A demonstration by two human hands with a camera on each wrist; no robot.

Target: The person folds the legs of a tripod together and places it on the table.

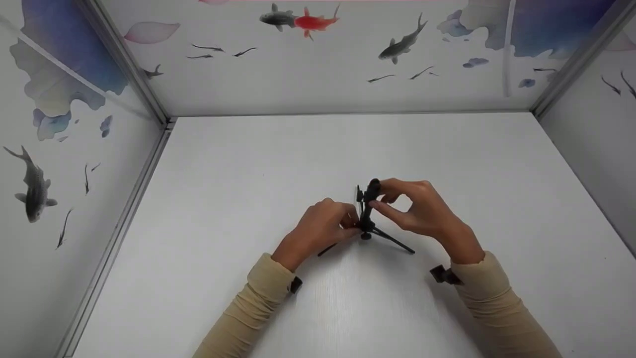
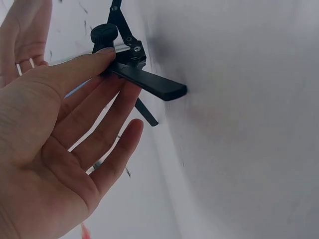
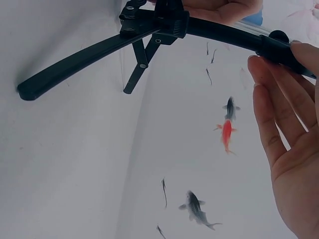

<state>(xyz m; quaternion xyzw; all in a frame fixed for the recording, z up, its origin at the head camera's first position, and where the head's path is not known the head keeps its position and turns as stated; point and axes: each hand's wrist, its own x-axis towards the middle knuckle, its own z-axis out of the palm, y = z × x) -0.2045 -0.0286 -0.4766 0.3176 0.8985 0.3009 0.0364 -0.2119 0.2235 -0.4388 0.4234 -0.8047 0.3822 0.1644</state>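
Standing on the white table (image 1: 238, 174), near its middle, a small black stand (image 1: 367, 214) rises between the two hands, its legs (image 1: 396, 242) splayed outward below. The opening-out of the base looks largely done: two legs reach apart to either side in the head view, and in the right wrist view the foot of one seems to meet the table top. How the remaining leg sits is harder to say, since the hub and fingers cover part of it.

The left hand (image 1: 325, 223) pinches the base at the hub, thumb on top just beside a ridged knob (image 2: 104, 33) and fingers underneath, the little finger held off to one side. The right hand (image 1: 422, 206) pinches the upper part of the upright (image 3: 224, 37) between thumb and fingers, by a sleeve with a small round knob (image 3: 279, 36), the lower fingers extended and loose.

What is left appears to be the upper end: with the fingers there, setting or fixing that section seems, to judge by the grip, to be the step in hand. Whether either knob is tight cannot be told (a tight one and a slack one would look the same here). Neither hand has let go, so whether the stand would hold itself up unaided is likewise not shown.
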